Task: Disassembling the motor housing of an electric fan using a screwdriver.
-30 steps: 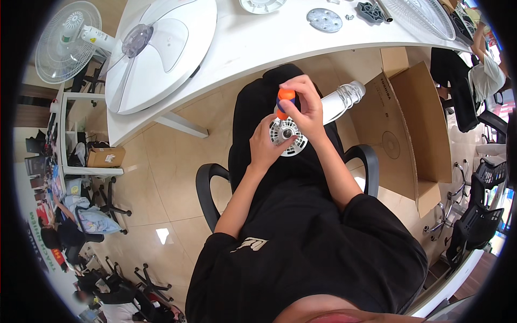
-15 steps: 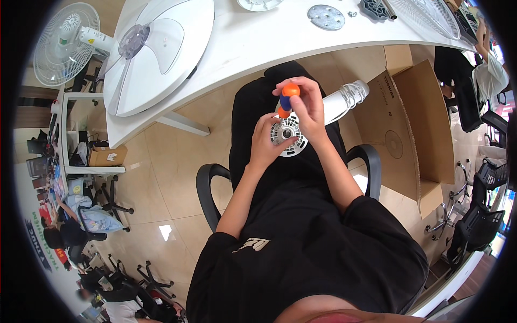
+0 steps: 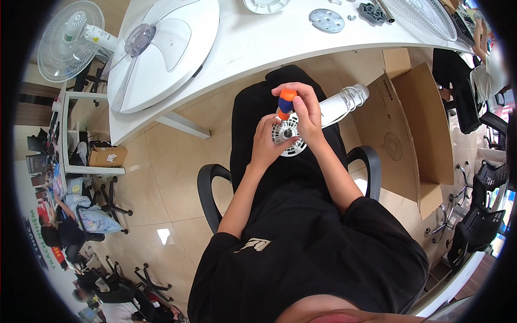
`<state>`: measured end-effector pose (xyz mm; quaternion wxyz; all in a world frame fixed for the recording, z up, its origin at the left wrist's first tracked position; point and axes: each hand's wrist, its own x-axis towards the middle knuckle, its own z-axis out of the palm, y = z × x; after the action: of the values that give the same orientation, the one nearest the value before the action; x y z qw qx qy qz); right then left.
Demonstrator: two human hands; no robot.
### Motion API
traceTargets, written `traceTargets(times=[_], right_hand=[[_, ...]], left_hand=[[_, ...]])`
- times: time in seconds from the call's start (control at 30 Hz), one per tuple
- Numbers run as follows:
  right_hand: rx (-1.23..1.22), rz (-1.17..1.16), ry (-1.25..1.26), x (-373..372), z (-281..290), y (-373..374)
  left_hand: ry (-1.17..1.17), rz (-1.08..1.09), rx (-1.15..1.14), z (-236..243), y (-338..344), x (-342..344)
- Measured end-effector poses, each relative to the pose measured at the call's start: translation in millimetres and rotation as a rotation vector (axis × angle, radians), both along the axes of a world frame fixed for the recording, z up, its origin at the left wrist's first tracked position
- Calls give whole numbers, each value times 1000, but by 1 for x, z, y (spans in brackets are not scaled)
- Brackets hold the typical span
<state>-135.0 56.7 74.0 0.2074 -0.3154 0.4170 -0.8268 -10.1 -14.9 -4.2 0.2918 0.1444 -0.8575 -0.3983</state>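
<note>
White slotted fan housing (image 3: 294, 148) sits between the left hand (image 3: 263, 142) — gripping its rim — and the right hand (image 3: 309, 119), closed around an orange-and-blue screwdriver (image 3: 287, 102) at the housing's far edge.

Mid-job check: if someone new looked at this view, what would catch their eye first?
First, the bright orange-and-blue tool handle, in the right hand above the slotted white part that the left hand holds near the picture's centre. Then the large white fan blade on the table at upper left, and the open cardboard box at right.
</note>
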Motion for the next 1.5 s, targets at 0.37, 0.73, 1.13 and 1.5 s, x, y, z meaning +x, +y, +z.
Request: traceTargets(times=[0.37, 0.73, 1.13, 1.5], right_hand=[[72, -61, 437, 0, -19, 12], [121, -307, 520, -1, -7, 1], [159, -207, 565, 1, -18, 5], [138, -225, 693, 0, -9, 6]], left_hand=[[-41, -39, 39, -16, 4, 11], [-144, -140, 70, 9, -20, 13], [-169, -118, 22, 15, -23, 10], [-197, -43, 54, 12, -15, 11]])
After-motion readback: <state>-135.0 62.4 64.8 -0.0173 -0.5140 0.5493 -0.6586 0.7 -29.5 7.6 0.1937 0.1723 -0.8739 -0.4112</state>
